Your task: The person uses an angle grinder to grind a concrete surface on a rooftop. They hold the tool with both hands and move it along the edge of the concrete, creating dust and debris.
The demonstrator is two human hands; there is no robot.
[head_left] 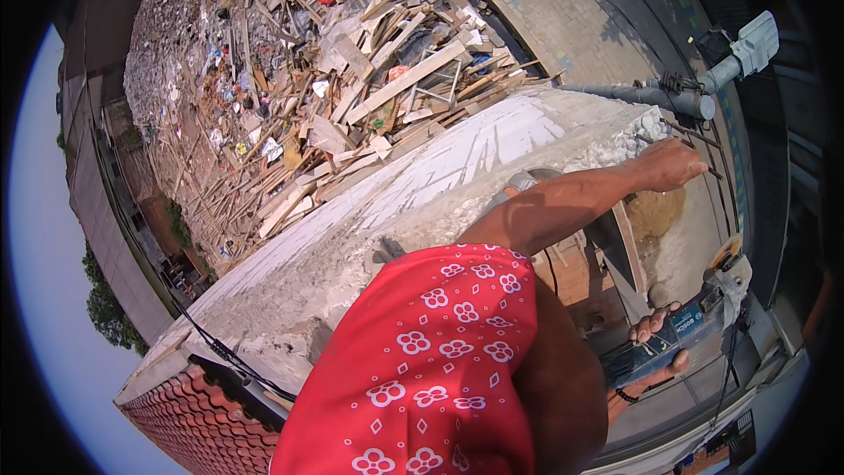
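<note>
My left arm reaches across the top of a rough concrete wall (352, 273). At its broken end my left hand (673, 164) is closed around a thin steel reinforcing bar (717, 175), whose tip sticks out past the fist. Another bare bar (690, 131) juts from the crumbled edge just above. Lower right, my right hand (655, 334), a dark bead bracelet at its wrist, grips a blue angle grinder (688, 322). The grinder's pale, dusty head (734, 280) points toward the upper right, with a cable hanging by it. Red patterned clothing (431, 352) covers the middle foreground.
Far below the wall lies a heap of timber and rubble (352, 79). A grey pole (651, 98) with a lamp head (756, 41) stands close beyond the bars. A paved street (563, 9) runs below. Red roof tiles (198, 427) and black cables (233, 356) are at lower left.
</note>
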